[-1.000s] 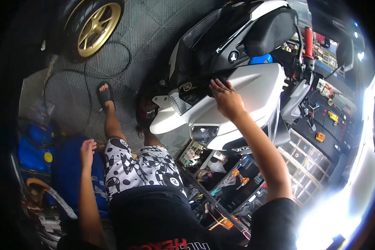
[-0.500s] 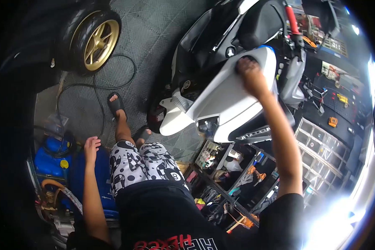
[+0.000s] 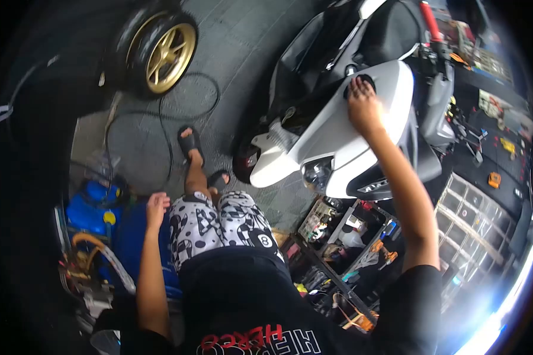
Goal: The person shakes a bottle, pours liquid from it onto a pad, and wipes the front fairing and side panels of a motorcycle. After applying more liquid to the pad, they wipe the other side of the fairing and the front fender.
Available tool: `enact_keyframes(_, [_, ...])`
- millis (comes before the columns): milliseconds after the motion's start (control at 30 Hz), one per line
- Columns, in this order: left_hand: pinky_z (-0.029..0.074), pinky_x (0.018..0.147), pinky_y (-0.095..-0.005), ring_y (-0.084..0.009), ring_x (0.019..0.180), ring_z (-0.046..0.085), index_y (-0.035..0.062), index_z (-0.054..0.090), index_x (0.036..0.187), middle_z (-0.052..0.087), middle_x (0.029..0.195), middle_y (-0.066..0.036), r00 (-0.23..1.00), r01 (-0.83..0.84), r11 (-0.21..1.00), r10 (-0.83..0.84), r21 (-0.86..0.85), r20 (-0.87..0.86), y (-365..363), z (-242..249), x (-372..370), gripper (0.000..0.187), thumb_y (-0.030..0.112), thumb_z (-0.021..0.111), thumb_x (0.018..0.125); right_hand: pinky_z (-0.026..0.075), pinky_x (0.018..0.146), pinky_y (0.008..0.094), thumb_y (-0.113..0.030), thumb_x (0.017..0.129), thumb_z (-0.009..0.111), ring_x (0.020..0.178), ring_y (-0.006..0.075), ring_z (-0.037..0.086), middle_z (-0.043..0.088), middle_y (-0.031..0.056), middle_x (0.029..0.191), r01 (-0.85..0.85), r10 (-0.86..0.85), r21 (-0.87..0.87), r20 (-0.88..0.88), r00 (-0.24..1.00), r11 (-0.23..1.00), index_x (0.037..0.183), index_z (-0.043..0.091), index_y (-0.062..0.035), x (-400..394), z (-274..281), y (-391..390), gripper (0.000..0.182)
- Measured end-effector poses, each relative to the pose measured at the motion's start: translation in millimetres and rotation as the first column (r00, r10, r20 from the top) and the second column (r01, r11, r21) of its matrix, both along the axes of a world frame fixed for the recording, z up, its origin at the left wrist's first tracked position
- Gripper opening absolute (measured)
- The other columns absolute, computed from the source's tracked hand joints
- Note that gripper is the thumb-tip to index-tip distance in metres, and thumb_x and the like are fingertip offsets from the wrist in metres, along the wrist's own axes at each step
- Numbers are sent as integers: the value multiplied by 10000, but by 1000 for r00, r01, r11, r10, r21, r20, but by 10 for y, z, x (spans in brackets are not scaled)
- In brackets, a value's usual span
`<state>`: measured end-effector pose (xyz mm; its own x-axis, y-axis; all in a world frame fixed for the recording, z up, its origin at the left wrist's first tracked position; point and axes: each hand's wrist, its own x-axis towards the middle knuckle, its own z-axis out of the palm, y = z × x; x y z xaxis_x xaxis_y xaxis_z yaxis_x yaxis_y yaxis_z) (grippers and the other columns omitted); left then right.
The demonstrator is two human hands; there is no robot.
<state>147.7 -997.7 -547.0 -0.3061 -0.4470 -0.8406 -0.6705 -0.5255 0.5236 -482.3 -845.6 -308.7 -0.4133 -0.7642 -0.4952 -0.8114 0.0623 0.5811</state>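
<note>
Nearby, wheel (image 3: 171,57), looped cord (image 3: 218,98) — right hand (image 3: 366,111) half-covering black pad (image 3: 368,78)

The grey floor (image 3: 243,35) has a bumpy pattern. A round black tyre with a gold metal wheel (image 3: 170,57) is on it, near a thin, loopy black hose (image 3: 218,97). Off to one side is a shiny blue thing with a round yellow cap (image 3: 89,214). A black metal shelf (image 3: 324,263) is full of bits and tools. Near it are lots of see-through plastic drawers (image 3: 471,219). Very bright white light (image 3: 503,328) glows at the edge.
</note>
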Motion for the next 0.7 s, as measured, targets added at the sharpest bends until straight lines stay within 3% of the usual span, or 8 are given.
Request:
enact_keyframes(100, [508,640,-271,-164,831,714,63,665,1168,755,1017,-95,987,-146,989,146,3,67,215,4,97,300,303,541,1037,281,1248,416,-151,920,504,1423,353,487,569,244,1463,-44,49,60,-83,995,997,1386,577,88,808,-567,272,529])
enact_keyframes(233, [528,687,-308,-162,834,700,90,660,1183,752,1035,-83,983,-144,986,132,85,128,643,-53,420,311,323,536,1019,240,1261,437,-217,957,521,1413,299,510,604,188,1446,53,-141,325,250,958,944,1149,772,-58,1065,-587,419,354])
enact_keyframes(300, [530,680,-314,-175,832,702,83,657,1193,751,1035,-95,990,-76,992,64,98,123,802,-130,591,314,314,539,1015,296,1233,439,-196,981,505,1382,280,529,648,158,1374,-88,30,183,298,954,979,1173,752,-67,792,-460,475,339])
enact_keyframes(433, [533,677,-325,-192,845,711,76,657,1200,752,1045,-109,982,-88,990,68,107,174,1016,-127,771,315,301,536,1015,468,1076,421,-211,967,541,1252,309,611,697,92,1292,80,-88,258,22,996,963,1101,758,-105,55,258,-329,276])
enact_keyframes(500, [533,681,-331,-196,864,715,68,659,1199,752,1059,-118,973,-136,983,109,122,204,1000,-195,736,312,288,533,1017,453,1098,396,-224,953,561,1255,324,606,706,86,1273,-168,168,-7,57,984,986,1056,786,-122,-336,-133,25,267])
enact_keyframes(600, [533,692,-335,-195,876,716,70,660,1196,754,1065,-112,976,-138,985,117,104,182,1023,-207,739,301,278,531,1022,374,1170,443,-239,927,579,1284,317,595,746,98,1194,98,-98,57,-7,995,994,964,829,-141,309,-420,139,271])
enact_keyframes(633, [533,692,-335,-195,876,716,70,660,1196,754,1065,-112,976,-141,985,122,101,179,1024,-218,712,301,278,531,1022,560,999,376,-169,882,590,1294,313,576,701,151,1263,15,-21,104,48,999,994,1037,773,1,619,-354,83,294])
enact_keyframes(700, [532,702,-336,-190,879,713,73,652,1206,755,1065,-105,980,-141,987,128,80,153,943,-212,688,298,278,533,1026,515,1061,386,-210,907,593,1325,333,553,694,166,1276,113,-151,276,121,981,954,1064,779,-10,1040,-487,117,315])
